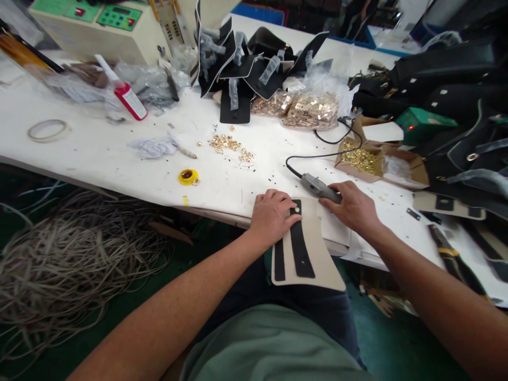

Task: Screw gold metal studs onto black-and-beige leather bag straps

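A beige leather panel [313, 264] with black strips hangs over the near edge of the white table [119, 153]. My left hand [273, 214] rests on its top end, fingers curled and pressing beside a small metal stud [297, 210]. My right hand [351, 205] is wrapped round a grey corded hand tool [315, 186] lying on the table just right of the panel. The tool's black cable [317, 156] runs back across the table.
Loose gold fittings [226, 143], a yellow tape roll [187, 177], a red-and-white glue bottle [129, 99], open boxes of gold hardware [359, 159], bagged fittings [313, 111] and stacked black leather pieces [242, 69] cover the table. A control box [99, 26] stands far left. Cords [59, 254] pile on the floor.
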A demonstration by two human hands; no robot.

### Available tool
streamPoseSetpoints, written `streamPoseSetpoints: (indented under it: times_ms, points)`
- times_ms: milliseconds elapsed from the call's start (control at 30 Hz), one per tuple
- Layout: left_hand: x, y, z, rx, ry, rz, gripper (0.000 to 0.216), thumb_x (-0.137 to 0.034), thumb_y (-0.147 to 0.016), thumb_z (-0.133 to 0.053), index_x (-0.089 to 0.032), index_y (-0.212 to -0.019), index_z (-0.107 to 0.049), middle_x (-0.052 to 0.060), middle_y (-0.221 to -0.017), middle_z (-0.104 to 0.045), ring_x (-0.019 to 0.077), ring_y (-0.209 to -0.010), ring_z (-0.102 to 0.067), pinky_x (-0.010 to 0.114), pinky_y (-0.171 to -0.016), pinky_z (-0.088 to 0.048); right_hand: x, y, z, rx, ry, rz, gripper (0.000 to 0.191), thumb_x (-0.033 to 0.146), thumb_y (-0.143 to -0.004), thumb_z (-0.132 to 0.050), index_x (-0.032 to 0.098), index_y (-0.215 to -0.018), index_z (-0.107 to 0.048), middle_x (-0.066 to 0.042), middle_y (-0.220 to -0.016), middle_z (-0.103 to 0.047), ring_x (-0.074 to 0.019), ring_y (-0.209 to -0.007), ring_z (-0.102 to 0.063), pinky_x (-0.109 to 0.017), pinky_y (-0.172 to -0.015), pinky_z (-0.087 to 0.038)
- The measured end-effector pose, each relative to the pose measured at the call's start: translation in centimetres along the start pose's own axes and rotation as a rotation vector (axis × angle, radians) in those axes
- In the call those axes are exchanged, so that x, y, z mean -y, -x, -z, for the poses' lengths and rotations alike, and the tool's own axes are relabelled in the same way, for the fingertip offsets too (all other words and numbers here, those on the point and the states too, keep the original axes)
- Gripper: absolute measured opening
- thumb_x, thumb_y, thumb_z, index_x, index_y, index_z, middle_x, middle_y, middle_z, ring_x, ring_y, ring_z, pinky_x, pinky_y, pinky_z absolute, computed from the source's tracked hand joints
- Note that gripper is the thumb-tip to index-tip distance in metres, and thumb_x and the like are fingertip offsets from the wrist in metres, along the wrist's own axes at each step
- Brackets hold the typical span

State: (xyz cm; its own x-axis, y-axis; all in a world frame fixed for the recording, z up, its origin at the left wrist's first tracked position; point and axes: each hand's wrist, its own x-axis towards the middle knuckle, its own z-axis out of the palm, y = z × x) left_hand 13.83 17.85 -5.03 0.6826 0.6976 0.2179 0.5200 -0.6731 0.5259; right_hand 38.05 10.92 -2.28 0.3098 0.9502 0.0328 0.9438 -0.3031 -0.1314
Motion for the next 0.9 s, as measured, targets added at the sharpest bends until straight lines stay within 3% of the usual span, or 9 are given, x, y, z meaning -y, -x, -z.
streamPoseSetpoints:
  times_ms: [100,233,333,433,500,767,900]
  points:
    - [-0.1,-0.2,0.1,0.002,0.0,-0.003,0.027,-0.046,-0.083,-0.077,-0.028,-0.102,-0.073,0.0,-0.116,-0.07,0.0255,-0.116,-0.053,0.044,-0.092,-0.04,-0.1,-0.1,0.3,-0.008,-0.214,-0.001,0.04,0.054,-0.089,-0.058,0.022,-0.112,-0.068,-0.01,-0.107,-0.067,-0.0298,-0.095,-0.064,-0.04,-0.078,-0.05]
    - [-0.1,-0.3,0.2,0.014,0.011,0.006,0.026,-0.046,-0.083,-0.077,-0.028,-0.102,-0.073,0.0,-0.118,-0.07,0.0257,-0.116,-0.053,0.044,-0.092,-0.04,2.2,0.4,2.2,0.007,-0.881,-0.097,0.045,0.062,-0.091,-0.047,0.023,-0.105,-0.063,-0.007,-0.091,-0.066,-0.0256,-0.084,-0.066,-0.037,-0.07,-0.054]
    - [-0.1,-0.4,0.2,0.026,0.009,0.019,0.026,-0.046,-0.083,-0.076,-0.028,-0.103,-0.074,0.001,-0.12,-0.07,0.0265,-0.117,-0.052,0.045,-0.092,-0.04,5.4,0.7,3.0,-0.174,-1.185,-0.147,0.041,0.064,-0.088,-0.049,0.025,-0.098,-0.058,-0.003,-0.081,-0.059,-0.0212,-0.071,-0.064,-0.034,-0.063,-0.053]
    - [0.0,-0.5,0.2,0.03,0.008,0.022,0.027,-0.047,-0.083,-0.077,-0.029,-0.102,-0.074,0.0,-0.119,-0.07,0.0262,-0.117,-0.053,0.044,-0.09,-0.04,8.3,0.7,2.8,-0.408,-1.269,-0.17,0.034,0.057,-0.083,-0.065,0.026,-0.088,-0.053,0.003,-0.067,-0.049,-0.0168,-0.056,-0.055,-0.032,-0.055,-0.049]
    - [0.0,-0.6,0.2,0.037,0.006,0.02,0.028,-0.048,-0.083,-0.077,-0.029,-0.103,-0.074,-0.001,-0.119,-0.07,0.0258,-0.117,-0.053,0.044,-0.09,-0.04,9.5,0.5,2.5,-0.496,-1.291,-0.151,0.032,0.053,-0.083,-0.069,0.026,-0.083,-0.051,0.004,-0.062,-0.047,-0.0157,-0.052,-0.053,-0.031,-0.053,-0.048]
    - [-0.2,-0.6,0.6,0.058,-0.001,0.034,0.028,-0.051,-0.087,-0.072,-0.03,-0.105,-0.075,-0.001,-0.121,-0.069,0.0253,-0.118,-0.052,0.044,-0.091,-0.038,10.3,-0.7,0.6,-0.547,-1.421,0.076,0.029,0.045,-0.082,-0.074,0.024,-0.075,-0.056,0.006,-0.055,-0.053,-0.0131,-0.044,-0.052,-0.026,-0.043,-0.046]
    - [-0.1,-0.6,0.7,0.065,-0.003,0.02,0.028,-0.051,-0.088,-0.07,-0.03,-0.106,-0.075,0.0,-0.121,-0.069,0.0257,-0.118,-0.051,0.043,-0.089,-0.037,10.6,-1.0,0.2,-0.559,-1.406,0.098,0.025,0.041,-0.083,-0.073,0.023,-0.073,-0.059,0.006,-0.055,-0.055,-0.0129,-0.044,-0.053,-0.027,-0.043,-0.046]
